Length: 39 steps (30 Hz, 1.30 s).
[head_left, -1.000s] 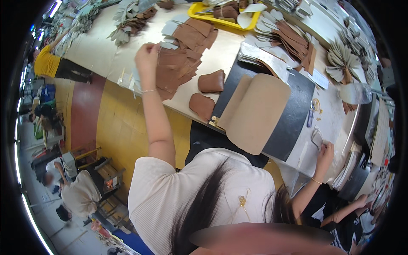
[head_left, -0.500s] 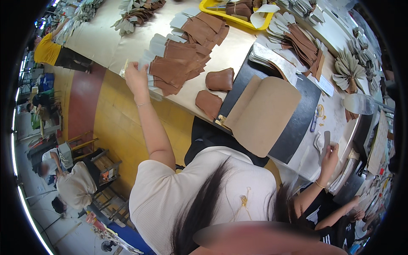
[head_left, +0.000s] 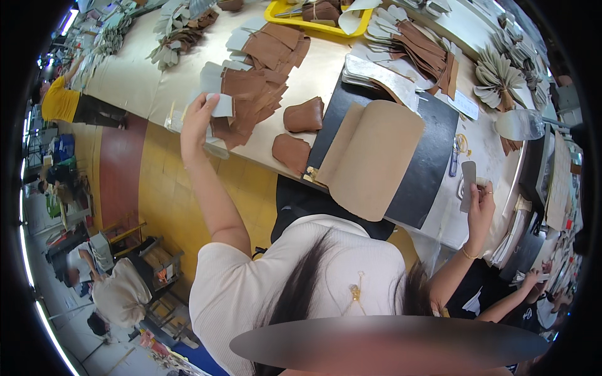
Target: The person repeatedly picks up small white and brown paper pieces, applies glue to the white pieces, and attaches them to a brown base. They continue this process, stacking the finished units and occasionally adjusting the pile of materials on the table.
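Note:
My left hand (head_left: 197,122) is raised at the table's near edge and pinches a small pale grey cut piece (head_left: 221,104). It hovers beside a spread of brown leather pieces (head_left: 251,94) topped with more grey pieces. My right hand (head_left: 481,207) is far to the right and holds a grey oblong piece (head_left: 468,177) upright. Between my hands lies a black mat (head_left: 433,150) with a large tan sheet (head_left: 376,160) on it. Two folded brown leather parts (head_left: 295,135) rest left of the mat.
A yellow tray (head_left: 282,12) with brown pieces stands at the back. Stacks of brown strips (head_left: 426,50) and fanned beige pieces (head_left: 498,75) lie behind the mat. Other people work at the left (head_left: 59,103) and lower left (head_left: 119,294). A yellow floor runs below the table.
My left hand has drawn back from the brown stack toward the table edge, lifting a grey piece. My right hand has risen with its grey oblong piece.

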{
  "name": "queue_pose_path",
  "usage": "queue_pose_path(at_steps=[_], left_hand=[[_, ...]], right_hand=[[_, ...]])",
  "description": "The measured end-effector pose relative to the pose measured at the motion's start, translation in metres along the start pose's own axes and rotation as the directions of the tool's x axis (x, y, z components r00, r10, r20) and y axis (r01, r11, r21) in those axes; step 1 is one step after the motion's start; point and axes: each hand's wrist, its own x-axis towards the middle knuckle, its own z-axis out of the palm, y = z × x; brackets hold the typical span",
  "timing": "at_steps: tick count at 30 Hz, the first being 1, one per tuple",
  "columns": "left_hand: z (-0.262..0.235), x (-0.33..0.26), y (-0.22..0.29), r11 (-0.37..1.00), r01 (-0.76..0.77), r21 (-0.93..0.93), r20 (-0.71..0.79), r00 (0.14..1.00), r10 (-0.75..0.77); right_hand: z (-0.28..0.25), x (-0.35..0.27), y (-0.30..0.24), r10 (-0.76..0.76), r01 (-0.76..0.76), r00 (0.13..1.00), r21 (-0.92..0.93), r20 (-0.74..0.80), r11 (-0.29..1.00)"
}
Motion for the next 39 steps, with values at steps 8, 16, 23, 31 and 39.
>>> queue_pose_path(at_steps=[8, 16, 23, 31, 39], left_hand=[[0.052, -0.074, 0.078, 0.862, 0.001, -0.506, 0.36, 0.909, 0.21], [0.152, -0.108, 0.093, 0.954, 0.255, -0.155, 0.791, 0.611, -0.035], [0.159, -0.097, 0.059, 0.927, 0.371, -0.047, 0.878, 0.458, -0.139], [0.154, -0.097, 0.054, 0.912, 0.402, -0.08, 0.865, 0.482, -0.137], [0.157, -0.096, 0.054, 0.915, 0.393, -0.095, 0.879, 0.465, -0.108]], right_hand=[[0.003, 0.008, -0.014, -0.023, 0.026, 0.992, 0.021, -0.127, 0.999], [-0.001, 0.013, -0.066, 0.045, 0.11, 0.949, 0.459, -0.313, 0.882], [0.034, 0.003, -0.125, -0.071, -0.067, 0.965, 0.499, 0.251, 0.864], [0.087, 0.0, -0.166, -0.084, -0.081, 0.881, 0.324, 0.465, 0.943], [0.093, 0.001, -0.172, -0.072, -0.017, 0.899, 0.198, 0.432, 0.98]])
